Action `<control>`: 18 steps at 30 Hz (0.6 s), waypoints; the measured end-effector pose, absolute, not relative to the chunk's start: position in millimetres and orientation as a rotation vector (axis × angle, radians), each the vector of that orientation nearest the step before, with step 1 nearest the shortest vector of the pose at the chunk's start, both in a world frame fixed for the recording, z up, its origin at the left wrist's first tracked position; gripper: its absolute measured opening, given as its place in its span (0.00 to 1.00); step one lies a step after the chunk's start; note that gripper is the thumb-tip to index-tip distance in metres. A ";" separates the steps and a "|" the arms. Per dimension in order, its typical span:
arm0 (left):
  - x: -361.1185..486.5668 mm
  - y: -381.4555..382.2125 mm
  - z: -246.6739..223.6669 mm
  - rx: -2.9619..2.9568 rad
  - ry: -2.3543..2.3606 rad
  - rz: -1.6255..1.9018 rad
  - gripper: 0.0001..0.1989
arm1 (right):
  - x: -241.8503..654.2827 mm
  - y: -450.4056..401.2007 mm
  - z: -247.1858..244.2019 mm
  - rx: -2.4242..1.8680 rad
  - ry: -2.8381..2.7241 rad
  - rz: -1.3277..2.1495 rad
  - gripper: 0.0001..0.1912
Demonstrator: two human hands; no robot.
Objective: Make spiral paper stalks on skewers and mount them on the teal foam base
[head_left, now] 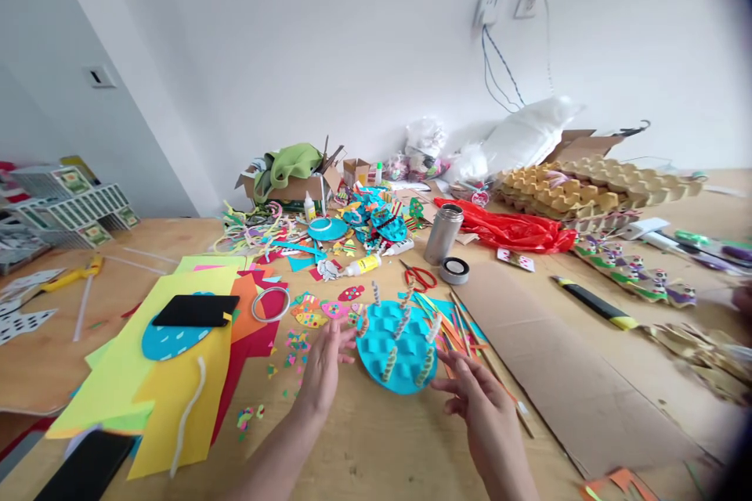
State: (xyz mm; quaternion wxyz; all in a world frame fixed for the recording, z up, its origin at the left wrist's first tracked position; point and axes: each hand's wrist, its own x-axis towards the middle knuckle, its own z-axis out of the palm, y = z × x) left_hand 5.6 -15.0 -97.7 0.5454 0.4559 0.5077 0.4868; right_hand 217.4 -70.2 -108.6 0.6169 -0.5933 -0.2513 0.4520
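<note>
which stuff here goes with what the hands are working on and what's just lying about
Likely in use:
- blue disc, between left hand and right hand
- twisted stems standing on it

Seemingly just lying about:
- black phone
- metal flask
- red plastic bag

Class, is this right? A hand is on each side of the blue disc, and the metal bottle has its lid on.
The lid is off: the head view shows it beside the open metal bottle. Left hand and right hand do flank the blue disc.

Bright, diffuse light | soft shadows | wide-angle edge distortion | dark right corners | slight blur
</note>
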 end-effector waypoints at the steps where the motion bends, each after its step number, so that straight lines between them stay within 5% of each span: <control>1: 10.9 -10.4 -95.8 1.083 1.195 1.149 0.34 | 219.7 -69.8 -109.1 -1.355 -0.562 1.043 0.25; 18: 68.5 31.1 -108.3 1.054 1.105 1.008 0.29 | 233.5 -66.4 -108.9 -1.358 -0.404 1.024 0.31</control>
